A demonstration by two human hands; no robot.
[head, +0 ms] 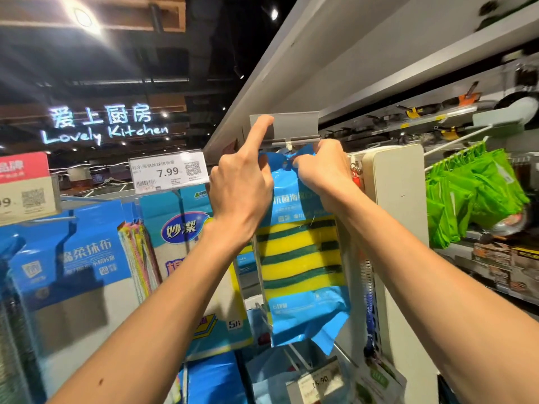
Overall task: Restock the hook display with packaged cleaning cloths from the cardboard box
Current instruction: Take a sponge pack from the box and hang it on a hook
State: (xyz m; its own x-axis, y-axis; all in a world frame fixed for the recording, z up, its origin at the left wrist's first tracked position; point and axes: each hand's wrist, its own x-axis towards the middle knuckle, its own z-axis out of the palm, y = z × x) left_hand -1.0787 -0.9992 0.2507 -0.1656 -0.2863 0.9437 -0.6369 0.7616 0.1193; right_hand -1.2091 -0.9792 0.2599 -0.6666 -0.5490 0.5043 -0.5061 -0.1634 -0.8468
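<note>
One tag holder (291,125) above hook (288,146), package (300,258).

The white hook (288,146) has a blue sponge pack (303,258) at its tip.

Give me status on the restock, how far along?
Done: hooks to the left already carry blue cloth packs. In hand: right grip pinches the sponge pack by its top at the hook; left grip props up the grey label holder. Pack not clearly threaded. Left: seat it, drop the holder. Box out of view, remaining stock unknown.
</note>
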